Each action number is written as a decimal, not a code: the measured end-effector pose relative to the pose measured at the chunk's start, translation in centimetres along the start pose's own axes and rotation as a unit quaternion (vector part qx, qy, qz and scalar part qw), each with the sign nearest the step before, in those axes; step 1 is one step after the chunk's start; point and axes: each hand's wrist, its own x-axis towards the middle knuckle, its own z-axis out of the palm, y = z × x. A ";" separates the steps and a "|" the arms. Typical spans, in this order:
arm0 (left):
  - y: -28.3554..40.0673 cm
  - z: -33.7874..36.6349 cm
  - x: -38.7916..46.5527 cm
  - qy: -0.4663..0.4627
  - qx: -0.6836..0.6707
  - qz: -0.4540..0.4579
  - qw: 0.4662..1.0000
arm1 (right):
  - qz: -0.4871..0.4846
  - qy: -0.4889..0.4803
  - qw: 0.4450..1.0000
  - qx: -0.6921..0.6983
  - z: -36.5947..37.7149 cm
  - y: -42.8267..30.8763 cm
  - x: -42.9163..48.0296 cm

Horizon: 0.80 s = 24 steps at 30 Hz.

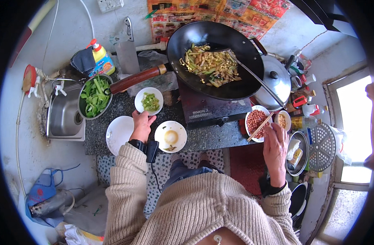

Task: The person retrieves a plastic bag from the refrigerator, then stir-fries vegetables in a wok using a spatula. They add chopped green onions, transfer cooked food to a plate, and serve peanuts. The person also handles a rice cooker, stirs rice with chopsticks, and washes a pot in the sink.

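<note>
My left hand (141, 125) grips the near rim of a small white bowl (138, 104) holding chopped scallions (150, 102). On the right, my right hand (275, 147) has its fingertips at the near side of a small bowl of chopped garlic (282, 120); whether they hold its rim is hard to see. Beside those fingers, wooden chopsticks (260, 126) lie across a white dish of reddish peanuts (256, 121). A black wok (202, 90) with a wooden handle stands on the cooktop (211, 108), containing cooked bean sprouts and greens (213, 65) and a long-handled metal spatula (257, 78).
Near the counter's front edge sit a white plate (118, 134) and a used bowl with sauce residue (171, 127). A metal bowl of leafy greens (96, 95) overlaps the sink (64, 127). A cleaver (128, 56) leans at the wall. Right stand a pot lid (274, 87) and several bottles (300, 98).
</note>
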 end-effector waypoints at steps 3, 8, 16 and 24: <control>0.7 0.3 -0.6 -0.013 0.007 -0.004 1.000 | 0.006 0.016 0.999 -0.048 -0.3 1.9 1.6; 2.6 -1.3 -4.0 -0.108 0.021 0.042 0.993 | 0.018 0.017 0.989 -0.145 0.7 5.5 6.0; 7.5 -3.4 -11.5 -0.149 -0.046 -0.051 0.986 | 0.030 -0.109 0.991 0.068 6.3 10.5 11.3; 12.1 0.8 -16.1 -0.175 -0.087 0.035 0.980 | 0.075 -0.030 0.994 0.075 3.7 8.6 10.5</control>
